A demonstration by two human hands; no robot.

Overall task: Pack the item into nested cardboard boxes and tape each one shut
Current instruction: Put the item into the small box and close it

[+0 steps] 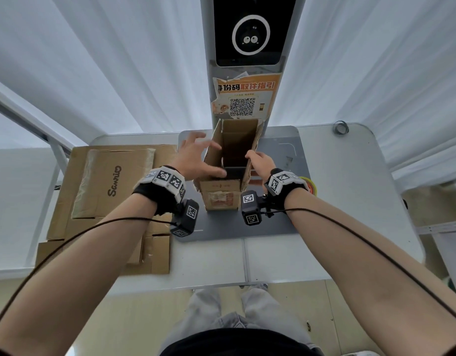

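Tall corrugated cardboard box [223,194] stands open on the counter [350,201]. Left hand [196,160] spread open at the left flap; right hand [260,161] pinches the frayed right flap.

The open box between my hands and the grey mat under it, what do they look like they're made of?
The open box looks like brown corrugated cardboard, matte: ragged, torn flap edges and old tape residue on its near face. The grey mat looks like smooth plastic or coated metal, with a faint sheen and rounded corners; the picture can't settle which.
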